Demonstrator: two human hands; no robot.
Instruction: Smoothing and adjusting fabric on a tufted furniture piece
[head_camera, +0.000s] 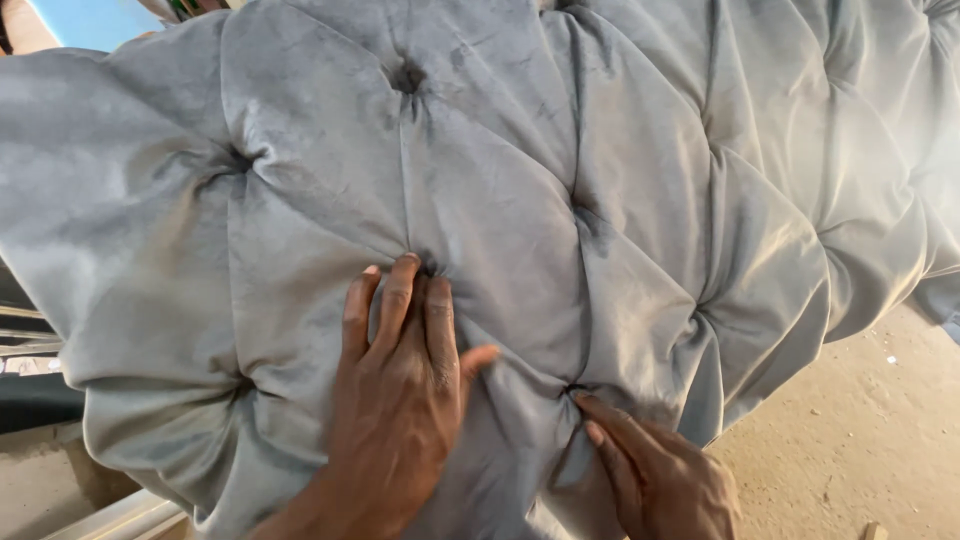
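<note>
A large grey velvet tufted cushion panel (520, 170) fills most of the head view, with deep dimples and folded diamond pleats. My left hand (395, 390) lies flat on the fabric, fingers together and pointing up toward a tuft dimple (428, 265). My right hand (655, 475) is at the lower right, its fingertips pressing into a fold beside another dimple (575, 388). Neither hand holds anything.
Sandy ground (850, 430) shows at the lower right, below the panel's edge. A pale wooden board edge (115, 515) sits at the lower left. Dark objects (30, 400) lie at the left edge. A blue surface (90, 20) shows at the top left.
</note>
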